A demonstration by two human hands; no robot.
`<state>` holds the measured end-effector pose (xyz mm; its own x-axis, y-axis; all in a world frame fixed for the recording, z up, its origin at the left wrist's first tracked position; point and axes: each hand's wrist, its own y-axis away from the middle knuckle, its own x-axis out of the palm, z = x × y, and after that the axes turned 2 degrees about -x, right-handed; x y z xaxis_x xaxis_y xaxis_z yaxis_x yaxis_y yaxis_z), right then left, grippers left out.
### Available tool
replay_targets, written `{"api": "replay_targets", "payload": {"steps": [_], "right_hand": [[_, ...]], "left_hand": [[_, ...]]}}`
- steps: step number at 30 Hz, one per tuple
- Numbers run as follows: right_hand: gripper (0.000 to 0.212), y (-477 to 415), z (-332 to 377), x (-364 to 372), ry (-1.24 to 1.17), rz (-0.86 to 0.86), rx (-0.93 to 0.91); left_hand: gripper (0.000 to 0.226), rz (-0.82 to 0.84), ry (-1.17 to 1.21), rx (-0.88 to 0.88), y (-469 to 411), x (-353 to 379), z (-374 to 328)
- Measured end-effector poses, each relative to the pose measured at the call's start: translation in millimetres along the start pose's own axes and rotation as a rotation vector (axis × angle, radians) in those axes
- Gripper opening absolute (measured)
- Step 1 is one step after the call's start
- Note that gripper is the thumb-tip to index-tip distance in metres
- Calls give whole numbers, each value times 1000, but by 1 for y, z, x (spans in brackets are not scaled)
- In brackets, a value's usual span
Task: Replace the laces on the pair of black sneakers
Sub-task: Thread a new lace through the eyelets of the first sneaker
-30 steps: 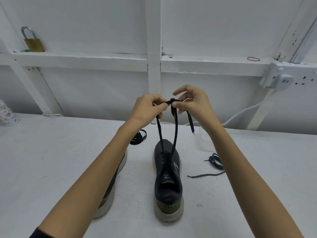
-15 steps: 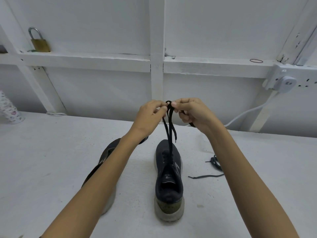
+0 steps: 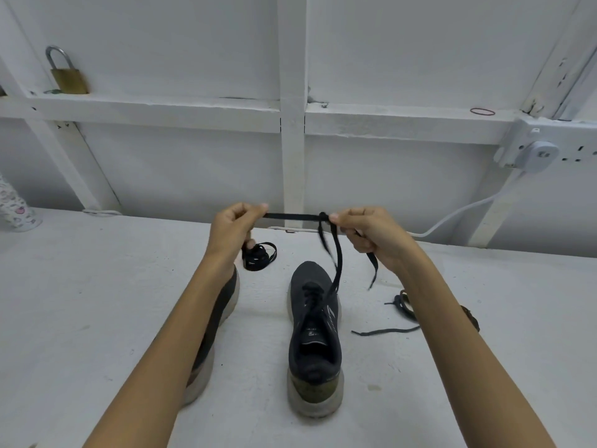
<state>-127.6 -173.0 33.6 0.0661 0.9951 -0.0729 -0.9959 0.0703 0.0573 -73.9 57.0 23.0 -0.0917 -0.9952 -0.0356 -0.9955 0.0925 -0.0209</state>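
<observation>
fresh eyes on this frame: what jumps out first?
Both hands, left and right, pull a black lace taut above the middle sneaker, whose strands rise to a knot by the right hand. The second sneaker lies mostly hidden behind the left forearm. A brass padlock sits on the white ledge, upper left.

Padlock (image 3: 68,77) on ledge (image 3: 155,106)
</observation>
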Motion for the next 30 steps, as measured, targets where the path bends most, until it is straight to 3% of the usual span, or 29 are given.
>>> {"api": "replay_targets", "payload": {"steps": [4,8,11,13,15,17,20,22,23,26,30], "right_hand": [[4,16,-16,-17,82,-57,-5],[21,34,-47,-48,262,-219,19],[25,43,-74,-63,525,-211,116],[14,46,-88,-62,794,-113,224],[11,50,-96,-53,979,-53,247],[18,48,-102,-41,897,-4,154],[11,48,-102,-16,629,151,126],[8,45,-106,0,599,206,111],[7,44,-108,8,598,191,84],[8,43,-113,21,542,87,26],[5,47,-115,20,441,69,29]], "left_hand": [[30,-209,65,-46,-4,-27,18],[30,-447,177,-69,-9,-61,37],[16,-503,-5,-70,-11,-78,56],[19,-460,-269,-68,-10,-78,67],[32,-411,-547,69,-4,-68,76],[35,-303,-617,261,7,-50,81],[31,136,-555,316,27,-18,90],[38,434,-603,288,39,2,101],[40,507,-649,306,43,10,109],[28,445,-654,350,48,23,127],[7,348,-603,273,50,24,126]]}}
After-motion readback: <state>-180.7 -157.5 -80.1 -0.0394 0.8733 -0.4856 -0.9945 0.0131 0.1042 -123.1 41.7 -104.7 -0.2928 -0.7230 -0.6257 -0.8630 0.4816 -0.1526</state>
